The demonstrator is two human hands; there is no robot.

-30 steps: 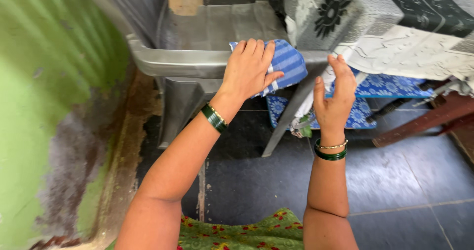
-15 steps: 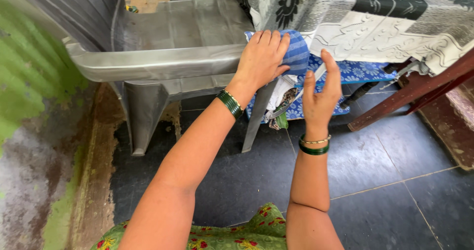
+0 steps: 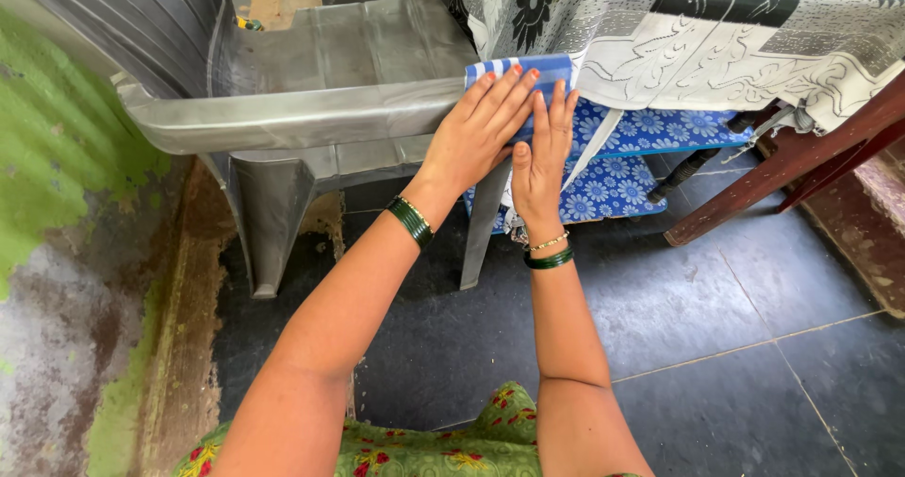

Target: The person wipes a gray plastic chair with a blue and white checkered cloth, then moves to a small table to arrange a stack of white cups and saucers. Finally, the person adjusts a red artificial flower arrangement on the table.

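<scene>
Both hands' grip: left hand [image 3: 476,133], right hand [image 3: 539,156] flat on striped cloth [image 3: 518,70], chair edge [image 3: 302,119].

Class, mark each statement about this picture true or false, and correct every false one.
1. Both hands press on a blue-and-white striped cloth. True: the left hand and the right hand lie flat on it.
2. The cloth lies on the floor. False: it rests at the front corner of the grey plastic chair.
3. The floor is laid with dark tiles. True.
4. The wall at the left is painted red. False: it is green, with worn grey patches.
5. Only the left wrist wears bangles. False: both wrists do.
</scene>
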